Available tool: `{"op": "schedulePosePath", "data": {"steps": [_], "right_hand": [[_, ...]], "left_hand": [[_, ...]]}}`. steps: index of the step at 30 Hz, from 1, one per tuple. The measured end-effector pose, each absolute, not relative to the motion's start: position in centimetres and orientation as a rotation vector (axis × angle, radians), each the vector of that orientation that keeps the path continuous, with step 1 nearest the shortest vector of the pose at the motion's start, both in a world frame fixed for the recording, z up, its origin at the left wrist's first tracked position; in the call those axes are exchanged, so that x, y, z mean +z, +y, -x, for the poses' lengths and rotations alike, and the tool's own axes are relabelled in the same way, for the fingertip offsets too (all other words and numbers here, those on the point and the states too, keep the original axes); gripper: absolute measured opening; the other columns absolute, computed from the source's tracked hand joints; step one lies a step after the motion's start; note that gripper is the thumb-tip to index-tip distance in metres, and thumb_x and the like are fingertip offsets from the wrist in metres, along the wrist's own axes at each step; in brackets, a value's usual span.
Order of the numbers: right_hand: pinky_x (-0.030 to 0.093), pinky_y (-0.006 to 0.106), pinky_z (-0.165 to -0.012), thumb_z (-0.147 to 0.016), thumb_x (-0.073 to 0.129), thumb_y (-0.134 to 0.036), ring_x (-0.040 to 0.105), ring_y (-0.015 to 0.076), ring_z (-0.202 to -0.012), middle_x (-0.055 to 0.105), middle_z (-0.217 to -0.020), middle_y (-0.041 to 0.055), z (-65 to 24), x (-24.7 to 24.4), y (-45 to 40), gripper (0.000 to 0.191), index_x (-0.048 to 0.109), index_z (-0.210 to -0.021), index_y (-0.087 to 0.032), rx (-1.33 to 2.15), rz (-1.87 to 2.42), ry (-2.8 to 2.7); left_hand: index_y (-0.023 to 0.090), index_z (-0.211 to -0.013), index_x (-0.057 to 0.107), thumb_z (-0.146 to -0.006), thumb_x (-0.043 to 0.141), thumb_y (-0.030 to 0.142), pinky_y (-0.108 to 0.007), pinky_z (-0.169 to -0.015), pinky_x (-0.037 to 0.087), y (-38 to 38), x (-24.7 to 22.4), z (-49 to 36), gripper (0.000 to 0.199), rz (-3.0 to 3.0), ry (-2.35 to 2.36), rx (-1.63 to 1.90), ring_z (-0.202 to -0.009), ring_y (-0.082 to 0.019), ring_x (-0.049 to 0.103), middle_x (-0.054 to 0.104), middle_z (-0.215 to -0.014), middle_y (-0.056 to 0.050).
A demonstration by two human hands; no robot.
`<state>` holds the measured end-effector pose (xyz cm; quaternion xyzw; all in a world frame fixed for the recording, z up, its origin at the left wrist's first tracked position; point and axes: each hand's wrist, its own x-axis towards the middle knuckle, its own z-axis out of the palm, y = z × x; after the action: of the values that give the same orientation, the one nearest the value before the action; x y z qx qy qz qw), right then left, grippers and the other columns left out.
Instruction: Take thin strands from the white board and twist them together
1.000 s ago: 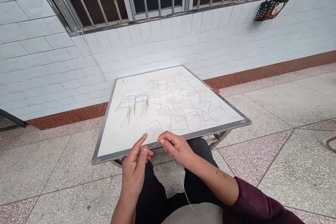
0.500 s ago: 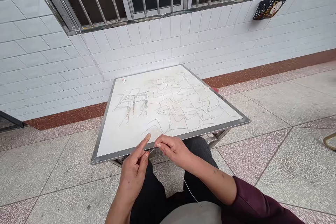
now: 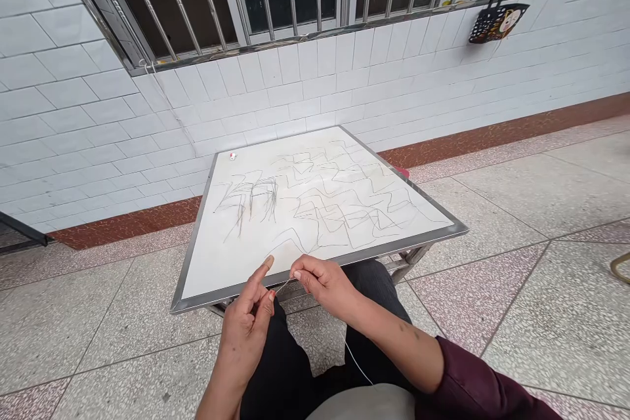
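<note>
My left hand (image 3: 243,331) is just over the near edge of the white table (image 3: 221,269). Its thumb pinches one end of a thin strand (image 3: 283,286) against a finger, while the index finger points forward with a tan patch, perhaps tape, on its tip. To the right, my right hand (image 3: 325,283) is closed on the same strand, thumb against fingers. Between the hands the strand runs short and taut. A white length (image 3: 358,365) hangs in a curve over my lap, probably the same strand. I cannot tell whether it is thread or wire.
Many thin, dark, bent strands (image 3: 339,213) are spread over the tabletop, with a denser bunch (image 3: 263,193) at left. A small red-and-white item (image 3: 233,156) sits at the far left corner. Behind stands a tiled wall with a barred window and a hanging polka-dot bag (image 3: 497,23).
My left hand has drawn slightly left and down, away from the right hand, and more strand shows between them. The right hand keeps its pinch almost in place.
</note>
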<state>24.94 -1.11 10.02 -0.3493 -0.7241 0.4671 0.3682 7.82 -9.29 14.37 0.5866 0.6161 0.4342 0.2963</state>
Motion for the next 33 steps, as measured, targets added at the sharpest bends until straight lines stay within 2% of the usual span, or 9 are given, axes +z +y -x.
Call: {"op": "schedulePosePath", "data": {"steps": [7, 10, 12, 15, 17, 21, 26, 33], "right_hand": [[0.032, 0.022, -0.054, -0.094, 0.047, -0.032, 0.04, 0.0116, -0.053, 0.045, -0.058, -0.0062, -25.5, 9.8, -0.5, 0.017, 0.06, -0.088, -0.023, 1.207, 0.98, -1.814], [0.031, 0.022, -0.053, -0.093, 0.047, -0.033, 0.038, 0.0119, -0.052, 0.044, -0.057, -0.0063, -26.0, 10.0, -0.3, 0.016, 0.06, -0.088, -0.024, 1.194, 1.048, -1.773], [0.031, 0.022, -0.052, -0.093, 0.048, -0.032, 0.038, 0.0117, -0.052, 0.044, -0.057, -0.0064, -26.0, 10.2, -0.4, 0.016, 0.059, -0.087, -0.024, 1.207, 1.023, -1.789], [0.031, 0.022, -0.053, -0.093, 0.047, -0.03, 0.039, 0.0113, -0.052, 0.045, -0.057, -0.0066, -25.5, 10.5, -1.0, 0.016, 0.06, -0.087, -0.023, 1.206, 0.947, -1.843], [0.03, 0.022, -0.053, -0.094, 0.047, -0.029, 0.04, 0.0113, -0.053, 0.044, -0.057, -0.0066, -25.3, 10.6, -1.4, 0.016, 0.061, -0.088, -0.023, 1.203, 0.906, -1.869], [0.031, 0.022, -0.054, -0.094, 0.047, -0.028, 0.04, 0.0113, -0.055, 0.044, -0.058, -0.0062, -25.1, 10.8, -1.7, 0.017, 0.062, -0.087, -0.023, 1.214, 0.877, -1.887], [0.032, 0.021, -0.055, -0.094, 0.048, -0.028, 0.042, 0.011, -0.056, 0.046, -0.06, -0.0062, -24.9, 10.8, -1.8, 0.017, 0.064, -0.088, -0.023, 1.236, 0.881, -1.889], [0.032, 0.022, -0.055, -0.094, 0.048, -0.029, 0.04, 0.011, -0.054, 0.045, -0.059, -0.0066, -24.9, 10.5, -1.6, 0.016, 0.063, -0.09, -0.024, 1.213, 0.884, -1.893]], "left_hand": [[0.026, -0.141, 0.051, -0.091, 0.051, 0.045, -0.025, -0.057, 0.04, -9.8, 14.6, -6.7, 0.053, -1.593, 1.779, 1.131, -0.058, -0.015, 0.049, 0.052, -0.064, 0.004], [0.029, -0.14, 0.052, -0.091, 0.05, 0.049, -0.026, -0.054, 0.041, -10.2, 15.4, -6.6, 0.053, -1.578, 2.033, 1.214, -0.061, -0.017, 0.055, 0.063, -0.076, 0.0], [0.029, -0.14, 0.052, -0.089, 0.055, 0.049, -0.029, -0.058, 0.045, -10.1, 15.7, -7.2, 0.055, -1.655, 2.107, 1.226, -0.07, -0.02, 0.061, 0.069, -0.089, -0.003], [0.031, -0.14, 0.052, -0.087, 0.06, 0.043, -0.035, -0.074, 0.051, -9.6, 15.5, -8.5, 0.054, -1.921, 1.992, 1.148, -0.085, -0.025, 0.065, 0.073, -0.1, -0.005], [0.032, -0.139, 0.053, -0.091, 0.056, 0.037, -0.037, -0.082, 0.051, -9.1, 14.8, -9.1, 0.048, -2.059, 1.885, 1.117, -0.089, -0.025, 0.066, 0.075, -0.099, -0.005], [0.031, -0.137, 0.056, -0.095, 0.05, 0.032, -0.034, -0.081, 0.051, -8.5, 13.5, -9.5, 0.042, -2.141, 1.846, 1.137, -0.085, -0.023, 0.067, 0.075, -0.093, -0.006], [0.029, -0.139, 0.054, -0.096, 0.048, 0.027, -0.032, -0.079, 0.051, -8.5, 13.1, -9.2, 0.043, -2.182, 1.835, 1.146, -0.08, -0.021, 0.066, 0.073, -0.089, -0.005], [0.025, -0.145, 0.046, -0.096, 0.044, 0.028, -0.036, -0.08, 0.052, -8.9, 14.0, -9.0, 0.049, -2.051, 1.904, 1.058, -0.081, -0.023, 0.065, 0.071, -0.088, -0.005]]}}
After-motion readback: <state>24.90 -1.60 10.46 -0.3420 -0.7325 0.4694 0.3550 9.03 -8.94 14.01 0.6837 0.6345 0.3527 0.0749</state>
